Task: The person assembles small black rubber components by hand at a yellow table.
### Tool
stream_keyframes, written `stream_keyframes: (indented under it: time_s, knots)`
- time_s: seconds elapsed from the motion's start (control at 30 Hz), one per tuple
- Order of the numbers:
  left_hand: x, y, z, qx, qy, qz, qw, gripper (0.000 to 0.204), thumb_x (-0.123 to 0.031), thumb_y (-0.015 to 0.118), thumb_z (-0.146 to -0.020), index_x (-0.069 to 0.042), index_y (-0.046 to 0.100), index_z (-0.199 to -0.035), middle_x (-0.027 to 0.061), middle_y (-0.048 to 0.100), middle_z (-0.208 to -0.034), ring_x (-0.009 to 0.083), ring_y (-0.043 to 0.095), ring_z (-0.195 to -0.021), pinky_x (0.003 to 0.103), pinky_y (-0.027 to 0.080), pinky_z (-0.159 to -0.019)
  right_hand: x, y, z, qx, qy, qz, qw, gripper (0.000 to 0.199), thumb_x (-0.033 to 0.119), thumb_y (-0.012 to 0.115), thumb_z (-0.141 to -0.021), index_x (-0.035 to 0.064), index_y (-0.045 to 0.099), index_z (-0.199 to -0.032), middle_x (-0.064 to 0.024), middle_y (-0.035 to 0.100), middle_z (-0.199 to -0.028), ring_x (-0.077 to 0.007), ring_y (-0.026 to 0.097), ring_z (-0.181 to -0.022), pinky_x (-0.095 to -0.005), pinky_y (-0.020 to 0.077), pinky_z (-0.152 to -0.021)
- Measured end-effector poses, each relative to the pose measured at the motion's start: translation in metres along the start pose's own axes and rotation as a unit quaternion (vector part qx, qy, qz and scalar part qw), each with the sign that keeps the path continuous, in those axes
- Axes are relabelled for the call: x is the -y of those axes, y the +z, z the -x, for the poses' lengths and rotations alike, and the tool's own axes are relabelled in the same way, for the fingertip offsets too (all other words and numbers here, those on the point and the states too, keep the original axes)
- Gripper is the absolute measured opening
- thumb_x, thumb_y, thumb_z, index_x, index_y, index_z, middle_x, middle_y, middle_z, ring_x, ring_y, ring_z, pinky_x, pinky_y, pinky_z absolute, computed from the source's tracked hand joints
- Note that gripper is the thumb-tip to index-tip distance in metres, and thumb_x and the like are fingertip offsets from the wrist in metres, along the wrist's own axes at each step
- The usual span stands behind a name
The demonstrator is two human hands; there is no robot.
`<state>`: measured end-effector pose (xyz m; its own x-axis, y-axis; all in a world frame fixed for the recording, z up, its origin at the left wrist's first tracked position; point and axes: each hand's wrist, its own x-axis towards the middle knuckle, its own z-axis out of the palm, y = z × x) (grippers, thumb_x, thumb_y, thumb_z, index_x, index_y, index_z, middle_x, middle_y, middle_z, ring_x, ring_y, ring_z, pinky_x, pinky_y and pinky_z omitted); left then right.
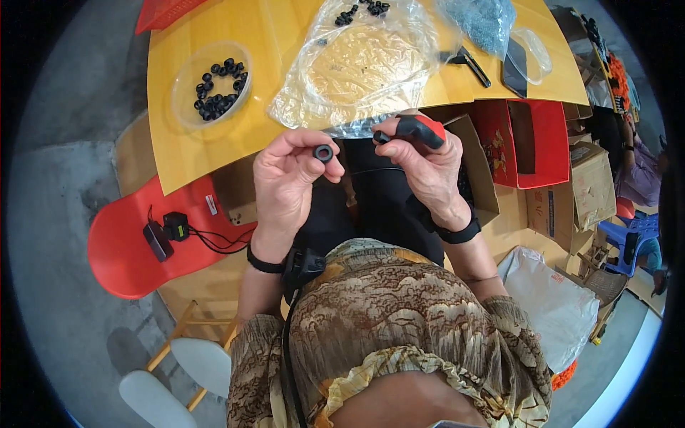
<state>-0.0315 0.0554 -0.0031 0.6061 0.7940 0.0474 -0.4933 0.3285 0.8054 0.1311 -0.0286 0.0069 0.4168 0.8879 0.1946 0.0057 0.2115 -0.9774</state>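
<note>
My left hand (287,175) pinches a small black ring-shaped part (323,153) between thumb and fingers, its round hole facing up. A short distance to its right, my right hand (429,167) grips a small dark cylindrical piece (381,136) at its fingertips. A black and red finger cover (422,131) is on a finger of that hand. The two pieces are apart, held over my lap at the table's near edge. On the table at the left, a clear round tub (184,118) contains several black round parts (214,107) like the one in my left hand.
A clear plastic bag (357,68) lies across the yellow table (168,153), with small black pieces (371,8) at its far end. A phone (514,70) and a black-handled tool (474,68) lie to the right. Below stand a red box (554,143) and a red chair (121,246).
</note>
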Motion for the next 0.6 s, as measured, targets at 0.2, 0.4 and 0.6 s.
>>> stream_keyframes:
  time_s: [0.2,0.4,0.6]
  knots:
    - [0.007,0.005,0.003,0.045,-0.021,0.049,0.998,0.024,-0.01,0.066,-0.077,0.004,0.058,-0.094,0.0118,0.061,-0.086,0.0147,0.06,-0.066,0.025,0.05,-0.059,0.004,-0.002,0.009,0.028,-0.025,0.022,0.999,0.019,0.002,0.068,-0.074,-0.0015,0.063,-0.092,-0.0044,0.061,-0.082,-0.0086,0.054,-0.069,-0.0189,0.042,-0.061]
    - [0.007,0.002,0.005,0.024,0.003,-0.008,1.0,0.021,-0.006,0.064,-0.078,0.005,0.058,-0.096,0.0113,0.061,-0.086,0.0144,0.061,-0.068,0.024,0.05,-0.062,-0.002,0.0,-0.006,0.014,-0.055,0.172,0.983,0.015,0.001,0.066,-0.07,-0.0005,0.063,-0.085,-0.0103,0.062,-0.072,-0.018,0.061,-0.066,-0.0272,0.0467,-0.06]
    - [0.016,-0.031,-0.011,-0.037,-0.033,-0.125,0.991,0.016,0.003,0.056,-0.081,0.004,0.059,-0.096,0.0081,0.061,-0.086,0.0125,0.06,-0.073,0.023,0.048,-0.071,-0.035,-0.028,-0.065,-0.015,-0.052,0.444,0.894,0.015,0.008,0.062,-0.073,-0.0009,0.063,-0.085,-0.0163,0.063,-0.077,-0.025,0.062,-0.067,-0.0306,0.0466,-0.06]
